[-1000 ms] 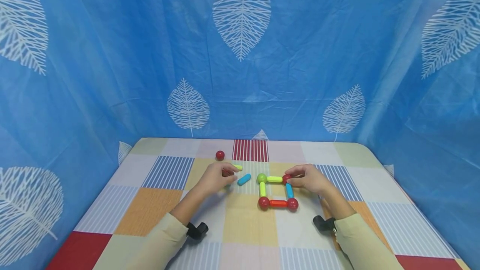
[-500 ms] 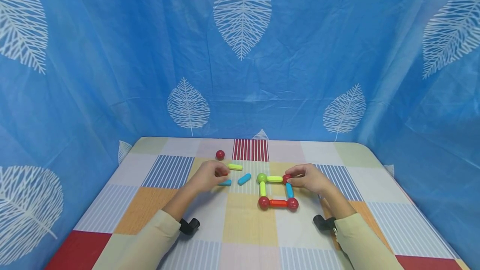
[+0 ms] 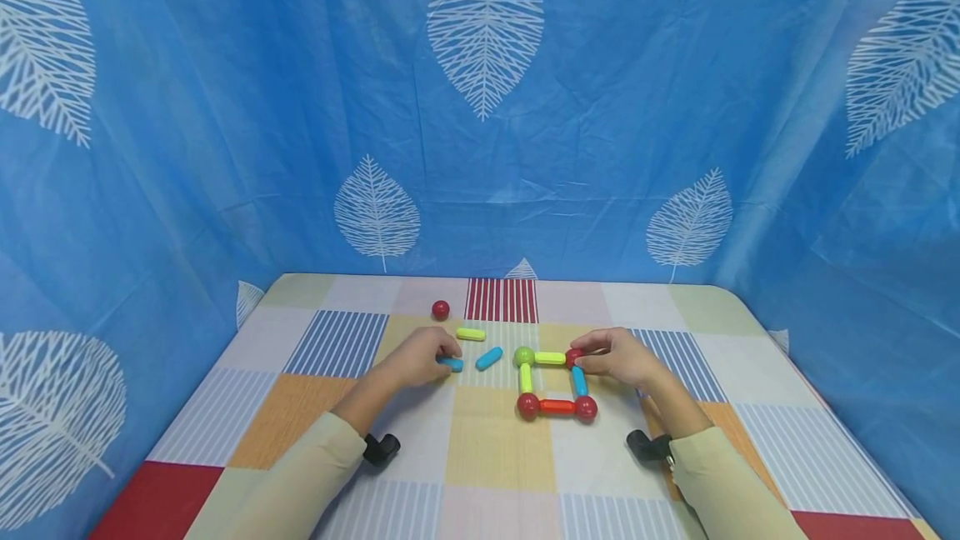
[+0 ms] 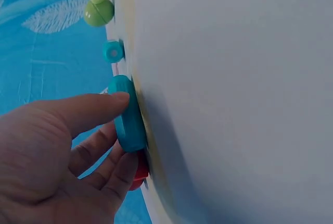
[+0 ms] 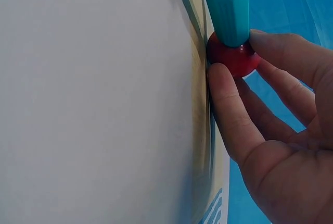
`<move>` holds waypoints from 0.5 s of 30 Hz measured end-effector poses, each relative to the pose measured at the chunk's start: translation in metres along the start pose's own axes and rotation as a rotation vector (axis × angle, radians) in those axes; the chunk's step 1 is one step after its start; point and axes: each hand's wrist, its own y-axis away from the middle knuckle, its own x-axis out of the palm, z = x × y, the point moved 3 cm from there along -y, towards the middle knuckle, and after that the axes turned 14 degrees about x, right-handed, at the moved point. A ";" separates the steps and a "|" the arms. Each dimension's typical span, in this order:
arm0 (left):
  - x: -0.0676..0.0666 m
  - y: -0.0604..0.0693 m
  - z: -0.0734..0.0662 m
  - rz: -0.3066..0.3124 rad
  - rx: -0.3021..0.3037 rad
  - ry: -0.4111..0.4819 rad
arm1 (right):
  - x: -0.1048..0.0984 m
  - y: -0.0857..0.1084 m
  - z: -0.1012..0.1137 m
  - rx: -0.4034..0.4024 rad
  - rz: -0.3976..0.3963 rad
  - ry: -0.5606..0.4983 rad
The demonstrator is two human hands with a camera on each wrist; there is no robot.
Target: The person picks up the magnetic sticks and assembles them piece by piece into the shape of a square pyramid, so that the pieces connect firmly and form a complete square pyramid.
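My left hand pinches a blue magnetic stick at the table, its thumb on the near side and fingers behind. A red piece shows beside its lower fingertips, partly hidden. Near that hand lie a second blue stick, a yellow-green stick and a loose red ball. My right hand holds the red ball at the far right corner of a flat square. Yellow-green, red and blue sticks form its sides, with a green ball and red balls at the other corners.
A patchwork cloth covers the table. Blue curtains with white leaf prints hang behind and at both sides. A black wrist camera sits on the left wrist, another black camera on the right.
My left hand has moved left, away from the second blue stick, and now pinches the stick near it. The yellow-green stick has come into full view. My right hand stays at the corner ball.
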 end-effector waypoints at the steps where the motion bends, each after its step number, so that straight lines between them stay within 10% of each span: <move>1: 0.001 -0.001 0.000 0.003 0.007 -0.006 | 0.000 0.000 0.000 0.000 0.000 0.000; 15: 0.007 -0.002 -0.021 -0.063 0.127 0.051 | -0.001 0.000 0.001 -0.009 0.013 -0.018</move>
